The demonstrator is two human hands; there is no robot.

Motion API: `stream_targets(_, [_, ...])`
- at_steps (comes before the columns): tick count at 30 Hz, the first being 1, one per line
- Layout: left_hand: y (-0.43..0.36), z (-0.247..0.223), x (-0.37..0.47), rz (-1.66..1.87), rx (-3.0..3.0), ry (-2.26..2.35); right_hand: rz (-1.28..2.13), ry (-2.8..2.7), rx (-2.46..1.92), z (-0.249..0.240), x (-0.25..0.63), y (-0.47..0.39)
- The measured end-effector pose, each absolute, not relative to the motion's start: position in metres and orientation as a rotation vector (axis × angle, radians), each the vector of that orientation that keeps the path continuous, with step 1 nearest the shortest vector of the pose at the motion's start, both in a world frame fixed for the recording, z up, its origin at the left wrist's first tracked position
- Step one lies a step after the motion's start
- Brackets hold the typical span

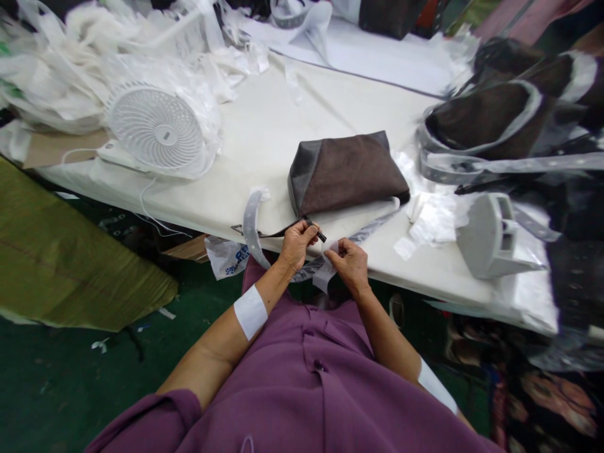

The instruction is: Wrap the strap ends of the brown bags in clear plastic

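We held the black strap end (321, 237) clamped between the thumb and fingers of our left hand (296, 246). Our right hand (351, 264), just to the right, had its thumb and fingers together on a thin white slip (323, 277). The brown bag (352, 173) lay on the white table (255, 141), on the far side of both hands. A white fan (153, 126) was positioned well to the left.

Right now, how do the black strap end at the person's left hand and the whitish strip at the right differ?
Colour: the black strap end is dark, while the whitish strip is pale.
Shape: the black strap end is narrow; the whitish strip is broader.
Pose: the black strap end juts from the left hand; the whitish strip hangs below the right hand.
Shared: both are pinched.
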State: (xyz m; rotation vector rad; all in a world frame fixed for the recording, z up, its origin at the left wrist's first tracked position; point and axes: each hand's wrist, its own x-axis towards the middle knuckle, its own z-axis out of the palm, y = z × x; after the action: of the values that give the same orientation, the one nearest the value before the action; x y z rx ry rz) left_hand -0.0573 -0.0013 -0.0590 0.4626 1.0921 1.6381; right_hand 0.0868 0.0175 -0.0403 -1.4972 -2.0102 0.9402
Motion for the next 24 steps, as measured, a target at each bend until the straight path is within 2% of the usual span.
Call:
stream_targets(13, [0.0009, -0.0601, -0.0588, 1.632, 0.415, 1.08, 0.761, -2.12, -1.402, -0.0403, 0.0871, 0.0178])
stream_targets(24, [-0.0009, -0.0622, -0.0585, 1.617, 0.48, 1.109, 1.005, -2.01, -1.447, -0.0381, 0.0833, 0.021])
